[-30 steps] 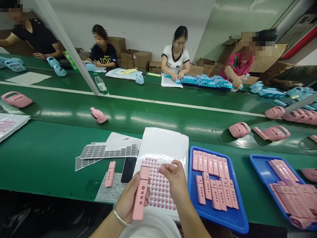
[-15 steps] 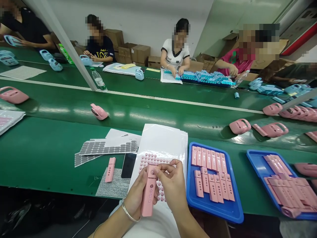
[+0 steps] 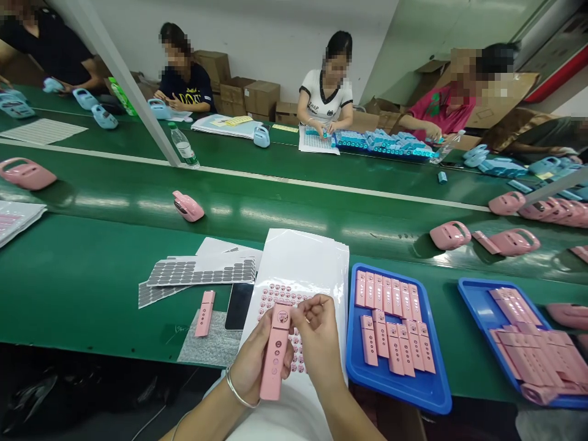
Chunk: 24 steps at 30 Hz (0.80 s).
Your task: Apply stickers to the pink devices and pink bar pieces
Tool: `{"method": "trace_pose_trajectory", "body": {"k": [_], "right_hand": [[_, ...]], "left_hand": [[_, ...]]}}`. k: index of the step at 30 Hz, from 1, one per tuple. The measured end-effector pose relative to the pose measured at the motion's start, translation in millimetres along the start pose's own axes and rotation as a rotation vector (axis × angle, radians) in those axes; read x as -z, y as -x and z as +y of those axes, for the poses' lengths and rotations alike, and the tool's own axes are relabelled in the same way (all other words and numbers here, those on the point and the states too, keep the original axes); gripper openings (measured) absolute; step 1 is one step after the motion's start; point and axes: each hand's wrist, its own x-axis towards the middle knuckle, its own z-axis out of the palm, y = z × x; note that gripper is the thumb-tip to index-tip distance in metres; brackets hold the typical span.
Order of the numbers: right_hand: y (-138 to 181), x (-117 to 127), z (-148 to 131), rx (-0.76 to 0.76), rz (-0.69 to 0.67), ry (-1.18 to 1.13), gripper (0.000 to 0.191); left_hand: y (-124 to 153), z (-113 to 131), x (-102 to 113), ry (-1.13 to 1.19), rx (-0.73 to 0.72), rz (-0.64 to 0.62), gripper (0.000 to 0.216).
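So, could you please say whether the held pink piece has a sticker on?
On: a round sticker shows at the pink piece's upper end, above its marks.

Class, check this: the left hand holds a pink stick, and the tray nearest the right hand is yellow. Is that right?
The colour is wrong: in the head view, the tray nearest the right hand is blue. The left hand does hold a pink stick.

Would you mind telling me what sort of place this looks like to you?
Probably a factory assembly line: a long green bench with several people seated along its far side, blue trays of matching pink parts, and cardboard boxes behind.
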Motion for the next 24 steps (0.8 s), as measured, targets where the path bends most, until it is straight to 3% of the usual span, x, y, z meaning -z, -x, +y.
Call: {"method": "trace_pose_trajectory", "body": {"k": [3, 6, 11, 13, 15, 17, 19, 22, 24], "right_hand": [[-0.5, 7.6, 2.6, -0.044, -0.041, -0.032, 0.02], [7.3, 14.3, 5.8, -0.002, -0.117, 0.154, 0.024], [22.9, 10.1, 27.4, 0.233, -0.127, 0.58, 0.061], [22.9, 6.8, 40.9, 0.275, -0.083, 0.691, 0.063], [16.1, 10.1, 55.1, 0.253, -0.043, 0.761, 0.056], [2.9, 25.4, 69.5, 0.189, 0.021, 0.818, 0.051], [-13.5, 54.2, 84.6, 0.123, 0.127, 0.884, 0.05], [-32.5, 111.0, 110.0, 0.071, 0.29, 0.991, 0.052], [-37.3, 144.4, 128.3, 0.061, 0.344, 1.044, 0.05]], "left_hand": [[-2.4, 1.7, 0.5, 0.038, -0.012, -0.008, 0.034], [-4.6, 0.0, 2.9, 0.068, -0.011, 0.019, 0.03], [-8.6, -7.5, 1.0, 0.081, -0.002, 0.111, 0.029], [-13.4, -9.7, 0.3, -0.031, 0.022, 0.127, 0.037], [-20.8, -8.5, 6.5, -0.351, 0.021, 0.143, 0.049], [-29.9, -1.5, 24.3, -0.752, -0.034, 0.174, 0.054], [-39.3, 11.2, 54.8, -0.986, -0.101, 0.281, 0.049], [-49.8, 33.0, 114.9, -1.203, -0.109, 0.603, 0.048], [-53.0, 40.8, 155.1, -1.29, -0.008, 0.836, 0.049]]}}
